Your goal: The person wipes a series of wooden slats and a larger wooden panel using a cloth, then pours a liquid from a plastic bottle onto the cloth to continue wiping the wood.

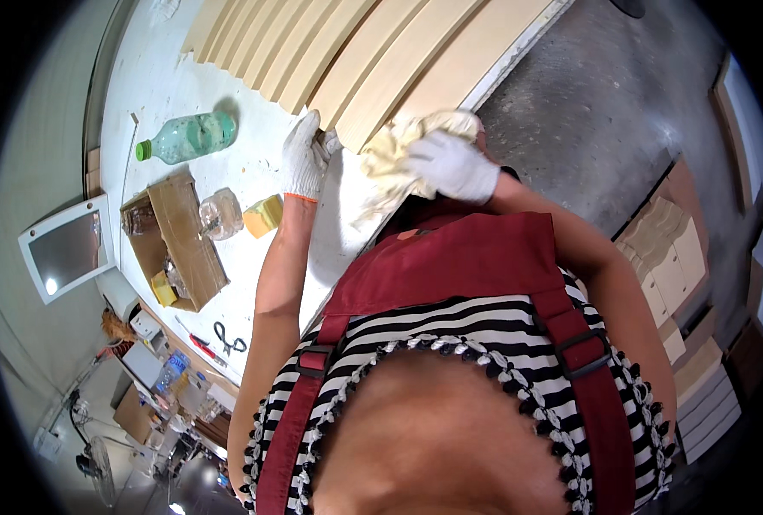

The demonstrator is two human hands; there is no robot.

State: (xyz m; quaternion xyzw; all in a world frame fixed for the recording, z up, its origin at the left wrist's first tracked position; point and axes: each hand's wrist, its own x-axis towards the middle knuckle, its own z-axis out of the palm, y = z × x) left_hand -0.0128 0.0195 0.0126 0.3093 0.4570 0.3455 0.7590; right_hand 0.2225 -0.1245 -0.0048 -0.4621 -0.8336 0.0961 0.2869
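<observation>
Several pale wooden boards [355, 73] lie side by side in a slanted row on the white table [265, 103], their near ends toward me. My left hand [305, 159], in a white knit glove with an orange cuff edge, is closed at the near end of one board; its fingertips are partly hidden. To its right, my right hand [454, 167], also in a white glove, is pressed onto a bunched cream cloth [386, 163]. The cloth touches the near ends of the rightmost boards and hangs over the table edge. My right fingers are bent into its folds.
Left on the table are a green plastic bottle [191, 137] lying down, an open cardboard box [188, 245], a clear container [221, 215], a yellow block [264, 216] and black-handled scissors [229, 337]. Stacked panels [669, 249] stand on the grey floor [587, 112] at right.
</observation>
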